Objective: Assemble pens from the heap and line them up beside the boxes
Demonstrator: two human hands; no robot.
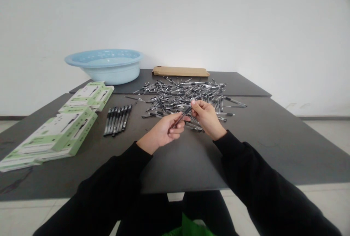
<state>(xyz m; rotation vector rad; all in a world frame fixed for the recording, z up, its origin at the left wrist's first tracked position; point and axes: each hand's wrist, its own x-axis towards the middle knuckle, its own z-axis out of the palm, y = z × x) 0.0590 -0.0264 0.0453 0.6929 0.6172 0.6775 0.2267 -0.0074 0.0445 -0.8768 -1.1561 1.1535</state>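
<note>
The pen (187, 110) you are working on is up in front of you, over the near edge of the pile, slanting from your left palm toward your right fingertips. Your left hand (167, 128) is closed round its lower part, and your right hand (206, 116) pinches at its upper end, so the two hands meet on the one pen. A small pale bit shows at your right fingertips; you cannot tell from here whether it belongs to the pen or is a separate piece. The step in hand seems to be work on that upper end, and the next move probably calls for a steady left grip while your right fingertips keep in line with the barrel. Just beyond your hands, the pile (191, 89) of loose pens and parts lies jumbled on the tabletop (180, 172), so a piece let slip would be hard to pick out. To the left of the pile, well apart from your left hand, a row (117, 119) of pens lies side by side, dark ends away from you. Left of that, green-and-white boxes (68, 128) lie overlapping. Farther back are a blue basin (117, 71) and, to its right behind the pile, a brown packet (180, 71).
</note>
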